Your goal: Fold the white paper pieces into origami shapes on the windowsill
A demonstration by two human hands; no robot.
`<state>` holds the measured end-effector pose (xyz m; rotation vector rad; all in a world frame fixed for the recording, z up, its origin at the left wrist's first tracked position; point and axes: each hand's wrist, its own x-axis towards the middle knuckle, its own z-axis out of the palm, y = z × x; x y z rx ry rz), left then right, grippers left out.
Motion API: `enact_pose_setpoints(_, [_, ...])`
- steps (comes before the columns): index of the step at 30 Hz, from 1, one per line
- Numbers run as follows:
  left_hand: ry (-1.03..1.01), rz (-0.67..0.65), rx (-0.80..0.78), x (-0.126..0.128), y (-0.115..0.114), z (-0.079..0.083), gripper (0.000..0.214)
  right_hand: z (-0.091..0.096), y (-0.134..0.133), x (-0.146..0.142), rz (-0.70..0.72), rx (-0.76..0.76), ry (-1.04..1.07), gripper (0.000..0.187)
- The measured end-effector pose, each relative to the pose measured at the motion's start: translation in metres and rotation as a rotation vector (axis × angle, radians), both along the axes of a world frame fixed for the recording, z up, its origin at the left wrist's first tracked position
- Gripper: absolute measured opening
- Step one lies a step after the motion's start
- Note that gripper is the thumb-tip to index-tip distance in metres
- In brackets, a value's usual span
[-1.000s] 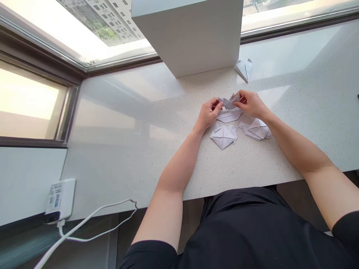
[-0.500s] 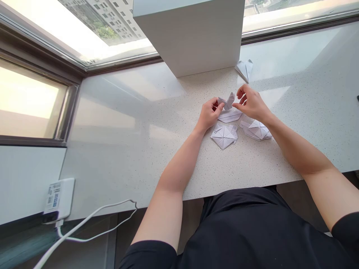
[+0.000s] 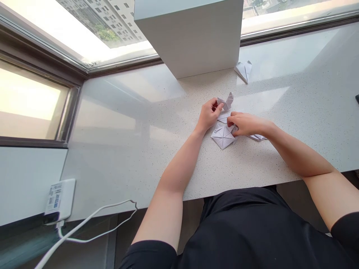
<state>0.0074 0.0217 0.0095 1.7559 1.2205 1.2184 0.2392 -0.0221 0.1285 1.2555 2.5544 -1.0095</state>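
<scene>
Pinched in my left hand (image 3: pixel 209 114) is a small white origami piece (image 3: pixel 229 101) with a raised, wing-like flap, held just above the counter. My right hand (image 3: pixel 244 124) is lower, its fingers curled at the upper right corner of a square folded paper (image 3: pixel 222 137) with creases meeting at its middle. The fingertips hide that corner. Between the two hands a flat boat-shaped folded paper (image 3: pixel 222 118) shows only in part. Another folded paper (image 3: pixel 257 138) lies mostly covered beneath my right hand and wrist.
A pointed folded paper (image 3: pixel 244 71) lies by the base of a big white box-like block (image 3: pixel 196 45) at the windows. On the left, a white adapter (image 3: pixel 65 200) with a white cable (image 3: pixel 95 215) sits at the edge of the speckled counter (image 3: pixel 157 157).
My right hand has come down from beside the winged piece to the square folded paper, covering much of the paper on the right. My left hand keeps its hold, nearly still.
</scene>
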Motion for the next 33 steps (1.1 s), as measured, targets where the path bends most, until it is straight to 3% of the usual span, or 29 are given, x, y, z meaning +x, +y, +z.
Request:
enact_pose_setpoints(8, [-0.024, -0.031, 0.005, 0.001, -0.001, 0.003, 0.05, 0.019, 0.005, 0.01, -0.002, -0.052, -0.025, 0.02])
enact_pose_setpoints(14, [-0.014, -0.028, -0.019, 0.001, -0.001, 0.003, 0.048, 0.028, 0.018, 0.035, -0.071, 0.034, 0.104, 0.026])
enact_pose_setpoints(21, [0.002, -0.012, -0.017, 0.0, -0.001, 0.003, 0.048, 0.013, 0.04, 0.053, -0.259, 0.207, 0.258, 0.011])
enact_pose_setpoints(24, [0.008, -0.011, -0.018, -0.001, -0.001, 0.004, 0.049, 0.004, 0.045, 0.047, -0.319, 0.258, 0.399, 0.023])
enact_pose_setpoints(28, [0.016, -0.012, -0.009, 0.0, -0.002, 0.006, 0.049, -0.013, 0.048, 0.032, -0.373, 0.142, 0.526, 0.043])
enact_pose_setpoints(33, [0.013, -0.001, -0.006, 0.001, -0.002, 0.004, 0.039, -0.034, 0.051, 0.024, -0.472, 0.098, 0.629, 0.043])
